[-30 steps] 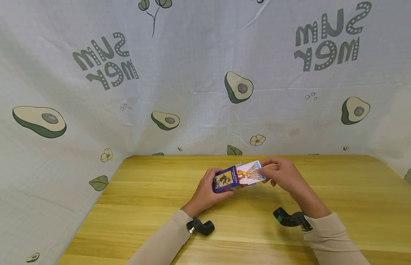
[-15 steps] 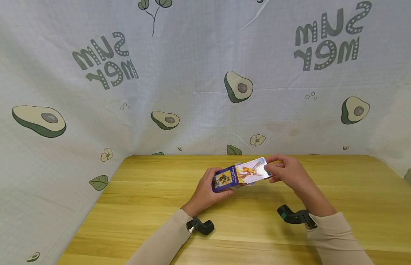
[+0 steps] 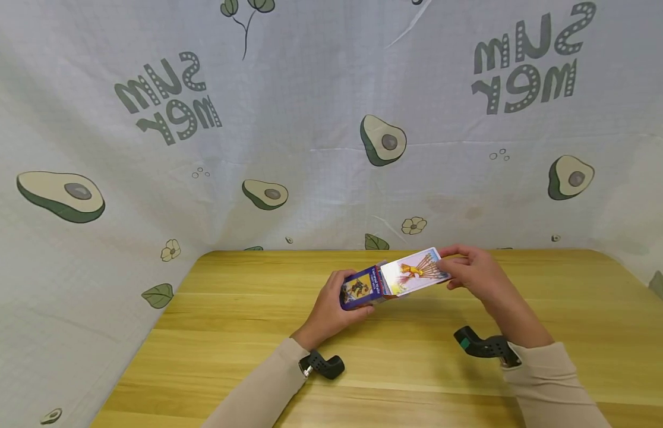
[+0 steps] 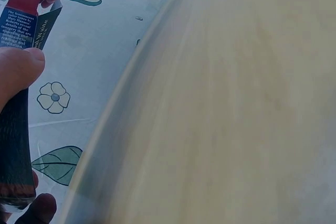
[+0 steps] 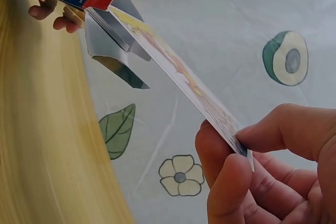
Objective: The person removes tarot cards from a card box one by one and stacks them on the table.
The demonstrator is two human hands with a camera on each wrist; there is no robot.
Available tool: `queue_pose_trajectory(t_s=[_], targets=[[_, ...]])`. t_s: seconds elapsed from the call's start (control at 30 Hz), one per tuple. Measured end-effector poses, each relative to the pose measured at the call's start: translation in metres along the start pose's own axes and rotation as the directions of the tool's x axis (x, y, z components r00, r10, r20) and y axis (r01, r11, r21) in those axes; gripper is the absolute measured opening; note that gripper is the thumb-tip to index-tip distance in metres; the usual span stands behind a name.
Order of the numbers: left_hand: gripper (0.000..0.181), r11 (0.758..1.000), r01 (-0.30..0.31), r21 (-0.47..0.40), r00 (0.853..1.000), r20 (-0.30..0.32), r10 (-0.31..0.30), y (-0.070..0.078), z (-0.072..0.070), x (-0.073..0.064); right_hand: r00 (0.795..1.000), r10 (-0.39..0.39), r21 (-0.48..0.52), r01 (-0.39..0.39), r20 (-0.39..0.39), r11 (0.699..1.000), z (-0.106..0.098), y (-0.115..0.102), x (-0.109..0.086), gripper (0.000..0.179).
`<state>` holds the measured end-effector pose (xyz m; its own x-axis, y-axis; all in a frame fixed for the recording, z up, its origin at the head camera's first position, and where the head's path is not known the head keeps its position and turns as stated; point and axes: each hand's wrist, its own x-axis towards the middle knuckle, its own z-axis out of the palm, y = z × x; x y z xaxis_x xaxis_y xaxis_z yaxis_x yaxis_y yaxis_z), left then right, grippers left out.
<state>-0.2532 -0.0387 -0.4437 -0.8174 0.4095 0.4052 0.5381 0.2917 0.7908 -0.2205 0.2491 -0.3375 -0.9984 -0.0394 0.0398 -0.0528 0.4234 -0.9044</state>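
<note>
My left hand (image 3: 330, 310) grips a blue tarot card box (image 3: 359, 289), tilted above the table with its open end toward the right. Between thumb and fingers, my right hand (image 3: 474, 274) pinches the outer end of a tarot card (image 3: 416, 271) picturing a yellow figure with staffs. Most of that card is out of the box; its inner end is at the box mouth. In the right wrist view the card (image 5: 176, 72) looks like a thin stack, but how many cards I cannot tell. The opened box flaps (image 5: 113, 38) hang below it.
A wooden table (image 3: 230, 351) lies beneath both hands. Behind it and at the left hangs a pale cloth (image 3: 310, 89) printed with avocados and leaves. Black wrist cameras sit on the left wrist (image 3: 325, 365) and the right wrist (image 3: 483, 345).
My right hand has moved right and slightly up, drawing the tarot card further out of the box. The left hand and the box have stayed nearly still.
</note>
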Motion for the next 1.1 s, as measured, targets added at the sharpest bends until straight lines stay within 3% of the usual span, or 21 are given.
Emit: queue_pose_trajectory(t_s=[0.63,1.1], targets=[[0.069,1.000,-0.013,0.011,1.000,-0.012,0.013,-0.0021,0.0004,0.0003,0.998,0.018,-0.017,-0.019,-0.064,1.000,-0.0082,0.0048,0.0005,0.044],[0.070,1.000,-0.016,0.023,1.000,-0.016,0.016,-0.0020,0.0002,0.0004,0.998,0.029,-0.002,-0.029,-0.054,1.000,-0.0061,0.0085,0.0019,0.044]])
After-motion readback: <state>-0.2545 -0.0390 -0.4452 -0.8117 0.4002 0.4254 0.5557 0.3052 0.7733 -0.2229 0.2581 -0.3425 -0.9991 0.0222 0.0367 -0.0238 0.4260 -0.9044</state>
